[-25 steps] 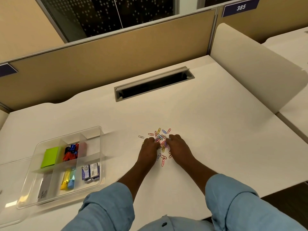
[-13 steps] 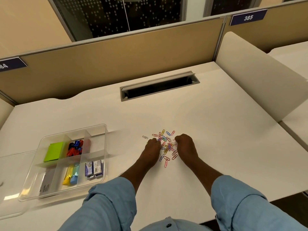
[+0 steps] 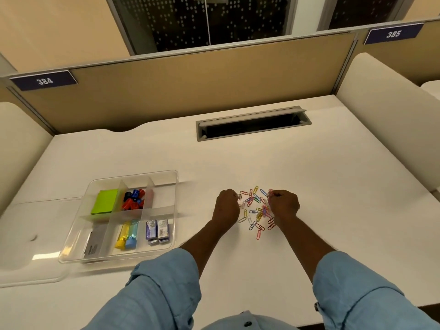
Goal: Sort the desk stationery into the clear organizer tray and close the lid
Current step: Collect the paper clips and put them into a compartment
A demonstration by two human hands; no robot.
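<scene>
1. Sleeves (image 3: 166, 289): light blue, rolled up on both forearms, over the near edge of the desk (image 3: 333, 175).
2. Lid (image 3: 28, 234): clear, lying flat on the desk at far left, just beside the organizer tray.
3. Organizer tray (image 3: 176, 186): clear, open, divided into compartments, left of the hands and apart from them. Contents: green sticky notes (image 3: 104, 201), small red and blue items (image 3: 133, 198), yellow and blue tubes (image 3: 127, 233), small boxes (image 3: 157, 231), a grey flat item (image 3: 94, 244).
4. Left hand (image 3: 227, 208): knuckles up, fingers curled, pinching a clip at the left edge of the pile.
5. Right hand (image 3: 284, 206): fingers curled, gripping a small bunch of clips at the right edge of the pile.
6. Paper clips (image 3: 254, 211): assorted colours, loose on the desk between the two hands, none in the tray.
7. Cable slot (image 3: 252, 123): grey-framed, flap raised, towards the back of the desk.
8. Partition (image 3: 190, 91): tan panel behind the desk, with number plates 384 (image 3: 44, 80) and 385 (image 3: 394, 33).
</scene>
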